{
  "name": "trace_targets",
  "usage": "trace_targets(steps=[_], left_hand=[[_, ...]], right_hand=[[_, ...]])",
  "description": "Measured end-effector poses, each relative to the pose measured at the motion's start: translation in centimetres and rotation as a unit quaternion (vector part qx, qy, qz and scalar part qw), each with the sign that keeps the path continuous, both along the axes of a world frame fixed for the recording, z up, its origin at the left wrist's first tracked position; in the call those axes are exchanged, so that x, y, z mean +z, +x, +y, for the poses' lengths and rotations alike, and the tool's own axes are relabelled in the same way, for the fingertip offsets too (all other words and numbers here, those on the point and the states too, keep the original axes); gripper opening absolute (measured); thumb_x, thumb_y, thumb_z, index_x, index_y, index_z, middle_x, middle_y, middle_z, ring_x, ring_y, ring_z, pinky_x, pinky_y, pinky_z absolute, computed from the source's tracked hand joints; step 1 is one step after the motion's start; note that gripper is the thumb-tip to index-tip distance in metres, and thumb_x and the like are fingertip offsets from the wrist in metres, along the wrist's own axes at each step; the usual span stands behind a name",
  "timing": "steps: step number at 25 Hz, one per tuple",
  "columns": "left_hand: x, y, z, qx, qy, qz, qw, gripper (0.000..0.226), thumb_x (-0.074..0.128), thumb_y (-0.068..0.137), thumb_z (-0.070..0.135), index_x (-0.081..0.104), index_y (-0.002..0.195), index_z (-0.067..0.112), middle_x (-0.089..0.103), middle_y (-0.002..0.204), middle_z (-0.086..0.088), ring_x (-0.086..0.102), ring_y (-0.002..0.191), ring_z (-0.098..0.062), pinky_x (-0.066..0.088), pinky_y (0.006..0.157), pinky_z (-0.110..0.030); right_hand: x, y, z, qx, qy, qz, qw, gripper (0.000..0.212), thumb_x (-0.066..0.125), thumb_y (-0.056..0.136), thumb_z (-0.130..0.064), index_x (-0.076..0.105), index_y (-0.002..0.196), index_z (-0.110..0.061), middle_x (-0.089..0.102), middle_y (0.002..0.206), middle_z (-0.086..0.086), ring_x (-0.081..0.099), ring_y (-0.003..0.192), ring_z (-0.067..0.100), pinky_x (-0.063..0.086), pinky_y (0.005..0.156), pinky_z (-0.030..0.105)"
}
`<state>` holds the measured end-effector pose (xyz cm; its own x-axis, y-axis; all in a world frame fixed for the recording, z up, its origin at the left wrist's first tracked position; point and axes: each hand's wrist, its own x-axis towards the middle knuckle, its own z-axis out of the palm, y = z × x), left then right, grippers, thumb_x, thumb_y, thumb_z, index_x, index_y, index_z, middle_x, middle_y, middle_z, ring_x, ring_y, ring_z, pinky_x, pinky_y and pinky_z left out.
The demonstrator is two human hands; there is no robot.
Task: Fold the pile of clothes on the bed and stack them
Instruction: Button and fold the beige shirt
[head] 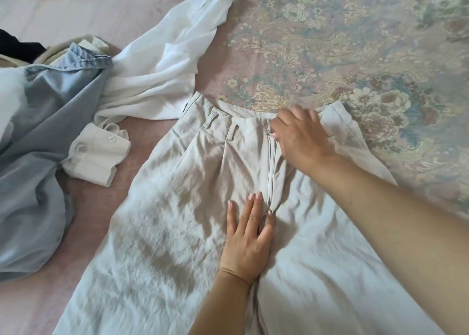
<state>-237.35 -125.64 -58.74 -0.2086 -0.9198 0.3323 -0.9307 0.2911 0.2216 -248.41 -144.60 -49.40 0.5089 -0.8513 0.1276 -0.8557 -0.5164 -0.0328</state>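
Observation:
Beige trousers (177,207) lie spread flat on the bed, waistband at the far end and legs running toward me. My left hand (247,238) presses flat on the cloth just below the fly, fingers straight. My right hand (299,136) is at the top of the zipper (270,167), fingers curled and pinching the fly near the waistband. To the left lies the unfolded pile: a white shirt (162,63) with its cuff (96,157) lying loose, and a light blue denim garment (43,136).
The bed has a pink sheet (121,12) on the left and a floral bedspread (355,42) on the right and far side. Dark and cream clothes (22,47) sit at the far left edge behind the denim.

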Motion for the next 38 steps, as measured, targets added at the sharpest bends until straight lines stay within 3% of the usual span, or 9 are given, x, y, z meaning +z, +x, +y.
trace_targets(steps=[5,9,11,14,16,21,24,29,38], left_hand=[[0.8,0.0,-0.2,-0.001,0.002,-0.006,1.0,0.043,0.03,0.095,0.006,0.073,0.093,0.007,0.057,0.126,-0.025,0.053,0.12,-0.038,0.041,0.091,-0.067],[4.6,1.0,-4.0,-0.006,-0.031,0.054,0.998,0.017,0.05,0.079,0.01,0.068,0.079,0.011,0.069,0.097,-0.012,0.067,0.082,-0.031,0.044,0.076,-0.04],[7.4,1.4,-9.2,0.067,-0.031,0.114,0.991,0.024,0.044,0.08,0.011,0.067,0.089,0.009,0.067,0.094,-0.009,0.062,0.083,-0.029,0.038,0.074,-0.038],[10.2,2.1,-17.4,0.131,0.208,0.166,0.955,0.036,0.039,0.095,0.018,0.053,0.127,0.008,0.054,0.131,-0.012,0.042,0.127,-0.029,0.026,0.105,-0.04],[10.9,2.4,-19.9,0.081,0.37,0.106,0.919,0.035,0.041,0.098,0.027,0.057,0.122,0.008,0.056,0.128,-0.013,0.043,0.126,-0.028,0.028,0.108,-0.039],[12.9,2.6,-17.4,0.094,0.378,0.259,0.884,0.021,0.06,0.09,0.025,0.069,0.083,0.007,0.058,0.066,-0.001,0.05,0.06,-0.015,0.041,0.055,-0.023],[15.0,1.9,-12.8,0.164,0.391,0.441,0.791,0.023,0.058,0.092,0.018,0.061,0.071,0.008,0.048,0.051,0.002,0.041,0.046,-0.01,0.032,0.043,-0.019],[18.1,1.4,-7.0,0.14,0.429,0.581,0.678,0.022,0.055,0.094,0.017,0.064,0.075,0.01,0.05,0.066,-0.013,0.043,0.059,-0.02,0.032,0.05,-0.024],[20.5,0.2,-5.4,0.215,0.394,0.574,0.685,0.027,0.057,0.093,0.019,0.062,0.068,0.008,0.052,0.056,-0.005,0.043,0.049,-0.014,0.036,0.047,-0.019]], right_hand=[[-1.9,0.1,2.7,-0.248,0.098,-0.185,0.946,0.019,0.062,0.089,-0.021,0.065,0.082,-0.004,0.049,0.119,0.019,0.044,0.111,0.035,0.035,0.086,0.038],[-0.6,-0.4,1.0,-0.303,0.214,-0.312,0.875,0.002,0.061,0.087,-0.011,0.061,0.09,-0.01,0.063,0.1,0.007,0.056,0.087,0.021,0.042,0.08,0.034],[0.3,-0.5,1.7,-0.323,0.216,-0.384,0.837,0.021,0.064,0.085,-0.005,0.059,0.103,-0.015,0.062,0.095,0.002,0.055,0.081,0.017,0.044,0.078,0.031],[1.6,-0.7,3.8,-0.37,0.255,-0.442,0.776,0.018,0.069,0.08,-0.003,0.063,0.089,-0.018,0.065,0.083,0.0,0.061,0.076,0.016,0.046,0.071,0.027],[1.9,-0.9,5.2,-0.397,0.302,-0.484,0.719,0.013,0.07,0.078,-0.002,0.064,0.074,-0.013,0.067,0.075,0.007,0.062,0.068,0.018,0.046,0.062,0.026],[3.2,-1.6,7.4,-0.426,0.326,-0.58,0.613,0.016,0.066,0.086,-0.015,0.068,0.073,-0.006,0.063,0.064,0.004,0.059,0.057,0.012,0.046,0.055,0.02],[4.4,-1.4,8.9,-0.421,0.318,-0.592,0.609,0.02,0.069,0.083,-0.014,0.066,0.074,0.003,0.054,0.059,0.004,0.046,0.055,0.011,0.04,0.056,0.023],[7.0,-1.2,12.2,-0.356,0.344,-0.57,0.656,0.021,0.064,0.087,-0.015,0.072,0.071,-0.027,0.06,0.058,-0.011,0.05,0.053,-0.001,0.043,0.057,0.016],[11.3,-1.2,15.0,-0.299,0.364,-0.625,0.622,0.024,0.063,0.088,-0.009,0.075,0.071,-0.02,0.068,0.064,-0.003,0.062,0.059,0.003,0.05,0.055,0.014]])
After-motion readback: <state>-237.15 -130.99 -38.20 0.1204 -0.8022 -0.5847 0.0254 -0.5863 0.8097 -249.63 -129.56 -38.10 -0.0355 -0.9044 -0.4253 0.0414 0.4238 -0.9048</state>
